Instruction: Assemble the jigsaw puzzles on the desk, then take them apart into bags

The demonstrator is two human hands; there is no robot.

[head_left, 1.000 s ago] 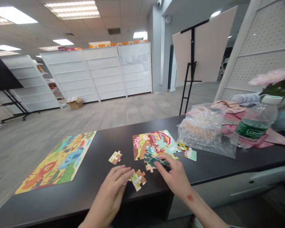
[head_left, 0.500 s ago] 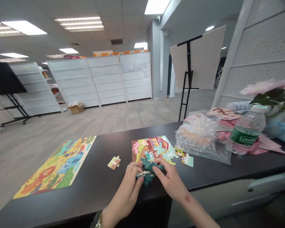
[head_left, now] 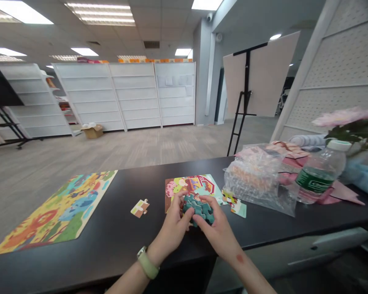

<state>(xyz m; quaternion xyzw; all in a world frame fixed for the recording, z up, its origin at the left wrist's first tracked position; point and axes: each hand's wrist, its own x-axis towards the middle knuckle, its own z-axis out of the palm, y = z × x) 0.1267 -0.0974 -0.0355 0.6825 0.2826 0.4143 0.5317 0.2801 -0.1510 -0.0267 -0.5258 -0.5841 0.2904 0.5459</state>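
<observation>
Between my two hands is a handful of jigsaw puzzle pieces (head_left: pixel 199 208), their plain teal backs turned up. My left hand (head_left: pixel 176 218) grips them from the left, thumb on top. On the right side my right hand (head_left: pixel 216 220) holds the same pieces, its fingers wrapped round their edge. Just beyond my hands lies a partly joined farm puzzle (head_left: pixel 174 188), its near part hidden by my fingers. One loose brown-and-cream piece (head_left: pixel 140 208) rests to the left. Some loose pieces (head_left: pixel 238 208) lie to the right of the farm puzzle.
A colourful animal puzzle (head_left: pixel 61 212) lies on the left of the dark table (head_left: pixel 116 232). At the right are a clear plastic bag (head_left: pixel 254 179), a water bottle (head_left: pixel 319 175), pink cloth and flowers (head_left: pixel 346 118). An easel (head_left: pixel 241 118) stands behind the table.
The pieces in my hands have been gathered into a tighter bunch and raised slightly. My left forearm shows more now, with its watch. The camera view has shifted a little.
</observation>
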